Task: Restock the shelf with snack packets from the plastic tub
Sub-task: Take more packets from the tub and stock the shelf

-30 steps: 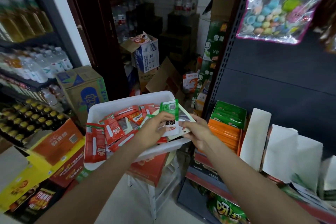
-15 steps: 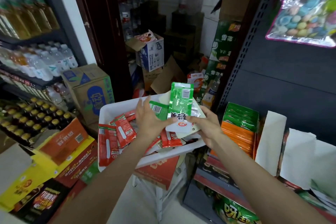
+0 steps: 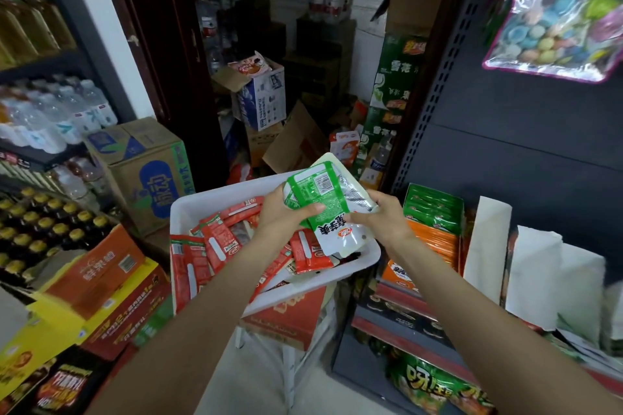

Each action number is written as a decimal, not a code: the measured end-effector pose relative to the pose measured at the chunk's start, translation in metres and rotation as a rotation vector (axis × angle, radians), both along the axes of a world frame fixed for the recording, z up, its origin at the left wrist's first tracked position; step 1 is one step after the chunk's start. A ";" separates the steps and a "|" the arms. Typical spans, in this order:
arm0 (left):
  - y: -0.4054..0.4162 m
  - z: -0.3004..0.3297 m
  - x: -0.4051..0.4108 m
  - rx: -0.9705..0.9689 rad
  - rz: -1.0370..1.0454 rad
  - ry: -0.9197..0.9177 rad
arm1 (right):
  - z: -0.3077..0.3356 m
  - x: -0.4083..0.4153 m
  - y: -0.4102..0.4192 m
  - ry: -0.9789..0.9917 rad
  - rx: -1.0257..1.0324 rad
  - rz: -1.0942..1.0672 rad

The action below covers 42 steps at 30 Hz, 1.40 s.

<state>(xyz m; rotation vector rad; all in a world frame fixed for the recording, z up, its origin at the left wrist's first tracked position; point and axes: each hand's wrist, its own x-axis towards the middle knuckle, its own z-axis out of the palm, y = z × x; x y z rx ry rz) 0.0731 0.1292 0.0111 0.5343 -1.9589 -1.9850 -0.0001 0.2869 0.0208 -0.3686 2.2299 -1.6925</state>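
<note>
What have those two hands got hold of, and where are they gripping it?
A small stack of green-and-white snack packets, held above the white tub. The left hand grips its left edge, the right hand its right edge.

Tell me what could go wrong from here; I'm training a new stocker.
The green packets form a loose fanned stack held between the left hand and right hand, so one could slip out. The white tub sits tilted on a red box over a stool and might tip if bumped.
</note>
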 end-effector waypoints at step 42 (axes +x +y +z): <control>0.409 0.010 -0.104 -0.103 -0.711 -0.172 | 0.016 -0.040 0.453 -0.027 -0.271 -0.634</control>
